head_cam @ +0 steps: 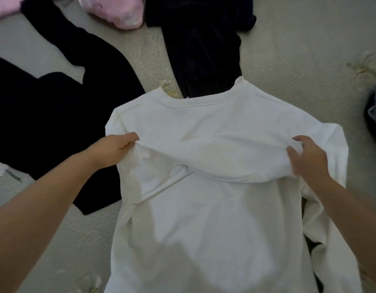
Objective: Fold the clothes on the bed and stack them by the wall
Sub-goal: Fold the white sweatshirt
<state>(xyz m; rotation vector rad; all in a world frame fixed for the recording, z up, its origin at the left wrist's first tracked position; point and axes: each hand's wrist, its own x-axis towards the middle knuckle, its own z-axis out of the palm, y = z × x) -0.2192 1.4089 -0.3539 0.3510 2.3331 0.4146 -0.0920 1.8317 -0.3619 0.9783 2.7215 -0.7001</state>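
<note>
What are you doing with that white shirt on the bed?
A person is folding a white long-sleeved shirt spread on the bed. The left hand pinches one side of it and the right hand grips the other, with a sleeve already folded across the middle. More clothes wait around it: a black top on the left, a dark garment above the collar, and something pink at the far edge.

You see a matt white cotton-like shirt (204, 218), fuzzy pink fleece (119, 11), dark plush velvety garment (204, 49), on ribbed beige bedspread (299, 49)
</note>
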